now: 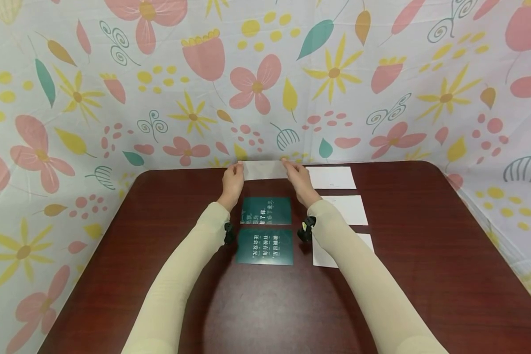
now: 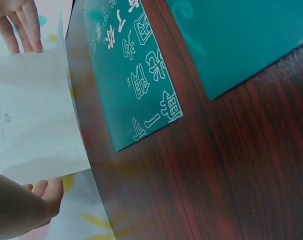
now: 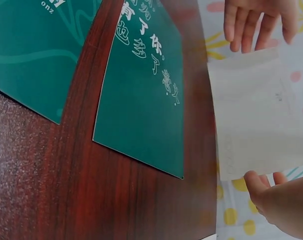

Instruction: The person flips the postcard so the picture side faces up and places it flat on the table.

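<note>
Both hands hold a white postcard (image 1: 265, 170) above the table's far edge, one at each short end. The left hand (image 1: 233, 182) grips its left end and the right hand (image 1: 299, 183) its right end. In the left wrist view the pale side of the postcard (image 2: 36, 115) shows faint small print and a stamp box. The right wrist view also shows this pale postcard (image 3: 259, 115) between the hands; its other side is hidden. Just nearer than the hands lies a teal card (image 1: 256, 204) with white lettering, and below it another teal card (image 1: 247, 246).
To the right is a column of white cards: a far one (image 1: 331, 178), a middle one (image 1: 354, 209) and a near one (image 1: 324, 254), partly covered by the right arm. The dark red wooden table (image 1: 114, 275) ends at a patterned cloth (image 1: 256, 44).
</note>
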